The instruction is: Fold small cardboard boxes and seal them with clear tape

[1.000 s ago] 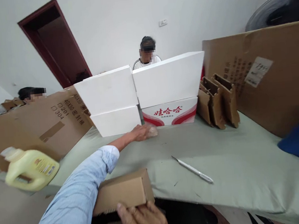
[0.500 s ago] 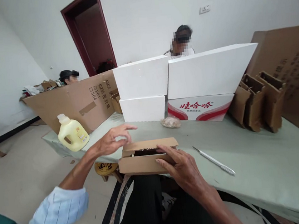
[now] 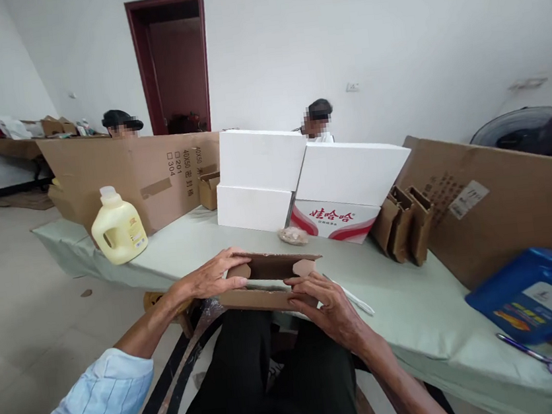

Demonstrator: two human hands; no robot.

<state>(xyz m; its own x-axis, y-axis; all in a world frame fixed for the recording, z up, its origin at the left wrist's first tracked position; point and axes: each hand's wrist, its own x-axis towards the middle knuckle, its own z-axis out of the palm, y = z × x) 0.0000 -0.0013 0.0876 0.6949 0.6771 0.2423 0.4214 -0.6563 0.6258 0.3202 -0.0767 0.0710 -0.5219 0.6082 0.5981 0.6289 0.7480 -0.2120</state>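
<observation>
A small brown cardboard box (image 3: 261, 298) sits at the table's near edge, just above my lap, with its top open and its inside showing. My left hand (image 3: 218, 273) grips its left end, thumb and fingers closed over the far left corner. At the other end my right hand (image 3: 324, 301) holds the near right wall, fingertips reaching over the rim. A white pen-like tool with a thin tip (image 3: 359, 300) lies on the table close beyond my right hand, partly covered by it. Past the box rests a small clear plastic bundle (image 3: 293, 235).
White boxes (image 3: 256, 163) stand stacked across the table (image 3: 185, 244). A pale yellow jug (image 3: 122, 231) is at left. Folded cardboard pieces (image 3: 402, 226), a blue jug (image 3: 535, 297) and a purple-handled tool (image 3: 526, 348) are at right. Two people sit beyond the cardboard panels (image 3: 162, 173).
My left hand has come down onto the box's left end and closed on it. The box top is wider open now. The view has turned right, bringing in the blue jug.
</observation>
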